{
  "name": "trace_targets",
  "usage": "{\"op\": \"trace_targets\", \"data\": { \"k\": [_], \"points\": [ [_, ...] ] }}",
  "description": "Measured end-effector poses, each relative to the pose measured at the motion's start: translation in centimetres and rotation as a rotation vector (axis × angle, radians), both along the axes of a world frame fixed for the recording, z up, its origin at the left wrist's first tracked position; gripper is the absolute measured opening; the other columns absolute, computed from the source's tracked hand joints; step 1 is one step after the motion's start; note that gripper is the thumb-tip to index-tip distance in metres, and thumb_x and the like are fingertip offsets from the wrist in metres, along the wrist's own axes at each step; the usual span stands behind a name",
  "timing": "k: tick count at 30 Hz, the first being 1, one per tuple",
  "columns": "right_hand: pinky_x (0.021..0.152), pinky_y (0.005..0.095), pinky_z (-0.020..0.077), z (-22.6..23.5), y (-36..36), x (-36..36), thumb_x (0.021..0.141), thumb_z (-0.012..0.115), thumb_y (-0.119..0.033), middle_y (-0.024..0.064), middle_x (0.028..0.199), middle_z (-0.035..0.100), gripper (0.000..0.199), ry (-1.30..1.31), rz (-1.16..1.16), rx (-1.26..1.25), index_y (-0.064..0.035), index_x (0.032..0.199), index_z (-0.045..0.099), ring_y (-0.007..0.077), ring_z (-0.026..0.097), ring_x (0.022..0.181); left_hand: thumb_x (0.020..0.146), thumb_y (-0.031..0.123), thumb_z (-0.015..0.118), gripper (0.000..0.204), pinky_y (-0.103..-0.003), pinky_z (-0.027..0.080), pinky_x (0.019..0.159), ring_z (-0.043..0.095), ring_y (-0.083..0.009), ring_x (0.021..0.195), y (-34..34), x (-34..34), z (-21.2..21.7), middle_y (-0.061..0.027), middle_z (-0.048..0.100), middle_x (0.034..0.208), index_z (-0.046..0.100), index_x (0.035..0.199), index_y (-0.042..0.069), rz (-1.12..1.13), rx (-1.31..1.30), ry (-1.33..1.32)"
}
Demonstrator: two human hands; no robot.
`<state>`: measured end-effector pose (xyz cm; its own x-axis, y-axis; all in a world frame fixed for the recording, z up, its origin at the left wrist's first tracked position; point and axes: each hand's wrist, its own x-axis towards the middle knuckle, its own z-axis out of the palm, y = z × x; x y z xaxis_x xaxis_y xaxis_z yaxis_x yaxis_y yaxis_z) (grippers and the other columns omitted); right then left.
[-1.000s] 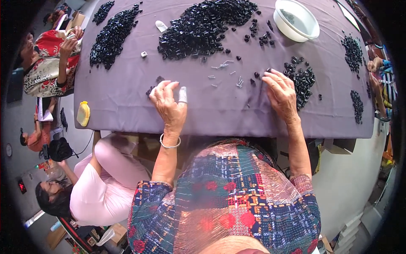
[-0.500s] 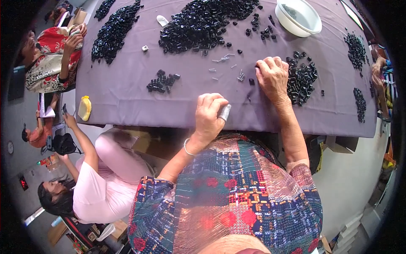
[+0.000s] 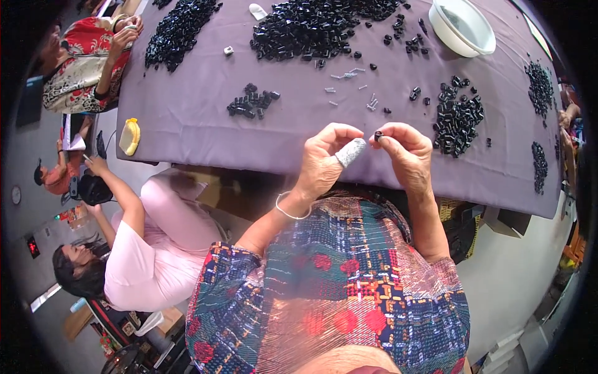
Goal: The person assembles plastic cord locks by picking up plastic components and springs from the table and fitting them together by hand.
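Observation:
My right hand (image 3: 410,157) pinches a small black cylindrical piece (image 3: 377,135) between thumb and fingertips, just above the table's near edge. Facing it, my left hand (image 3: 319,163) has its thumb and index finger bent toward each other; whatever they pinch is too small to make out. A grey wrap (image 3: 351,153) covers the left thumb. The fingertips of the two hands are close but apart. Beyond them lie several thin silvery pins (image 3: 372,102). Right of my right hand is a pile of similar black pieces (image 3: 458,118); a smaller cluster (image 3: 251,101) lies to the left.
Large heaps of black pieces (image 3: 305,28) cover the far side of the purple tablecloth (image 3: 199,118). A white bowl (image 3: 461,28) stands far right. A yellow pad (image 3: 129,137) lies at the left edge. A person in pink (image 3: 146,262) sits at my left.
My right hand has come away from the right-hand pile, now with a black piece in its fingertips. Both hands have drawn together near the table edge. The whole view has shifted slightly.

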<state>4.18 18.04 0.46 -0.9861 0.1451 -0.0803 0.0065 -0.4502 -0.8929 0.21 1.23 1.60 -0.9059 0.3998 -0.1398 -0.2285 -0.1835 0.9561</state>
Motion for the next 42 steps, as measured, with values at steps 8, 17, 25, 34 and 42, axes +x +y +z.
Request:
{"op": "trace_targets", "data": {
  "k": [8,17,25,34,42],
  "points": [
    [0.077,0.0251,0.0496,0.0,-1.4,0.5,0.085,0.063,0.003,0.0079,0.094,0.063,0.014,0.052,0.034,0.047,0.0069,0.099,0.062,0.0126,0.06,0.084,0.083,0.001,0.067,0.019,-0.023,0.05,0.082,0.061,-0.0105,0.09,-0.3,0.2,0.8,-0.0035,0.065,0.097,0.064,0.102,0.0,-0.009,0.058,-0.025],
    [0.074,0.0233,0.0427,-0.5,-3.1,1.2,0.078,0.066,0.008,0.0059,0.093,0.054,0.018,0.209,-0.148,0.469,0.0003,0.095,0.065,0.0126,0.052,0.084,0.086,0.007,0.066,0.017,-0.024,0.052,0.073,0.062,-0.0118,0.083,-0.7,1.0,-1.3,-0.0055,0.066,0.095,0.065,0.102,0.0,-0.031,0.279,-0.277],
    [0.065,0.0301,0.047,-0.4,-2.6,0.9,0.07,0.069,0.006,0.0099,0.085,0.056,0.028,0.481,-0.18,0.989,-0.0025,0.096,0.066,0.0214,0.056,0.077,0.087,0.008,0.065,0.014,-0.027,0.053,0.067,0.063,-0.0135,0.073,-1.4,1.0,-2.0,-0.0073,0.066,0.089,0.063,0.098,0.001,0.015,0.487,-0.493],
    [0.072,0.0352,0.045,-1.3,0.9,-4.2,0.075,0.067,-0.004,0.007,0.082,0.057,0.01,0.277,-0.225,1.423,-0.004,0.084,0.063,0.0243,0.055,0.079,0.086,0.008,0.065,0.015,-0.029,0.054,0.067,0.063,-0.0143,0.072,-2.5,0.0,-2.6,-0.0069,0.065,0.086,0.061,0.099,0.0,0.037,0.419,-0.432],
    [0.073,0.0353,0.0406,-2.1,0.7,-4.6,0.076,0.066,-0.008,0.0051,0.082,0.057,0.01,0.306,-0.213,1.59,-0.0076,0.084,0.062,0.0237,0.055,0.082,0.087,0.006,0.064,0.018,-0.029,0.054,0.069,0.063,-0.0152,0.076,-2.8,-0.2,-2.9,-0.0076,0.064,0.09,0.061,0.104,-0.001,0.043,0.414,-0.458]
  ]
}}
